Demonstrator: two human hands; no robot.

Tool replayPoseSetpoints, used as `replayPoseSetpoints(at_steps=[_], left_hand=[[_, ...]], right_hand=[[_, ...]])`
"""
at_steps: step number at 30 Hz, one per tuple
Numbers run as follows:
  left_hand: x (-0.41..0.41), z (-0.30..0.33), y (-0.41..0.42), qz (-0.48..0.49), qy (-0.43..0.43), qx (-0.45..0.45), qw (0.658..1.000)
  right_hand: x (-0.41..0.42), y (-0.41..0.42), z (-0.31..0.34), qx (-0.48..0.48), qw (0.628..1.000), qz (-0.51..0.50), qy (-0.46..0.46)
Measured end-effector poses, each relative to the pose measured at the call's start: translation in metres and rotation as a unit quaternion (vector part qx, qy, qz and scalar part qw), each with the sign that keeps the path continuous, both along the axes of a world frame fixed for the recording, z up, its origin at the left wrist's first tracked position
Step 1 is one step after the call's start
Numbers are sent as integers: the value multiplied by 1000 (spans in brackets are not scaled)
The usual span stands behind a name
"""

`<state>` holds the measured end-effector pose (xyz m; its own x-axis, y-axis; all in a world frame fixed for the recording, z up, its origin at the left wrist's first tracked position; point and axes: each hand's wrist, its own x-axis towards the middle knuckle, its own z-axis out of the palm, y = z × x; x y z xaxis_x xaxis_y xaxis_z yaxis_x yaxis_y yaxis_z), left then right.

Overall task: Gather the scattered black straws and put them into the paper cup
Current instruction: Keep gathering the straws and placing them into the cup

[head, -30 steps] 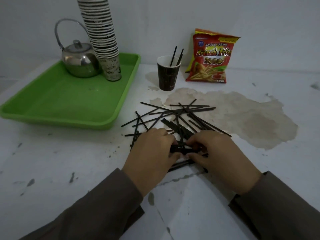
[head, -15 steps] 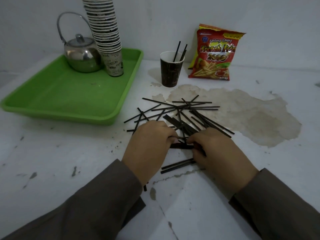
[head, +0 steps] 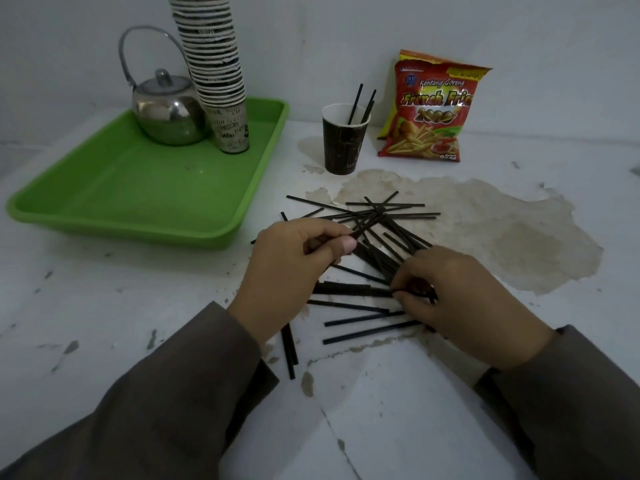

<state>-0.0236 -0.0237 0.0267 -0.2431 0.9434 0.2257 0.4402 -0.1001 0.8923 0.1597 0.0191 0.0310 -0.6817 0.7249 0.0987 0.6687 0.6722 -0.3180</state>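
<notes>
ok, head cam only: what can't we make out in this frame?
- Straw count inside the paper cup: its wall hides all but the tips of the straws in the cup.
- Scattered straws: the left hand and right hand cover part of the pile.
- Top of the stacked cups: cut off by the upper edge.
- Small print on the snack bag: too small.

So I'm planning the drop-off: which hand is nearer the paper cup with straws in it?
Left. The left hand lies below the paper cup, slightly left; the right hand sits lower and further right.
</notes>
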Motion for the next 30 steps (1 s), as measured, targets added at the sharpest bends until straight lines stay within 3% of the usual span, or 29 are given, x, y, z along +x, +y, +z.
replayPoseSetpoints(at_steps=[3, 10, 21, 26, 30], left_hand=[[1, 6, -1, -40, -126, -40, 990], [-3, 4, 0, -78, -258, -72, 960], [-3, 6, 1, -17, -167, -9, 986], [-11, 12, 2, 1, -140, 42, 989], [-23, 20, 10, 32, -184, 63, 980]], right_hand=[[3, -3, 10, -49, 998, 24, 19], [-6, -12, -2, -59, 993, 97, -29], [-14, -19, -10, -12, 993, 88, -82], [-7, -9, 5, -10, 999, 30, -14], [-1, 2, 25, -55, 993, -10, 101]])
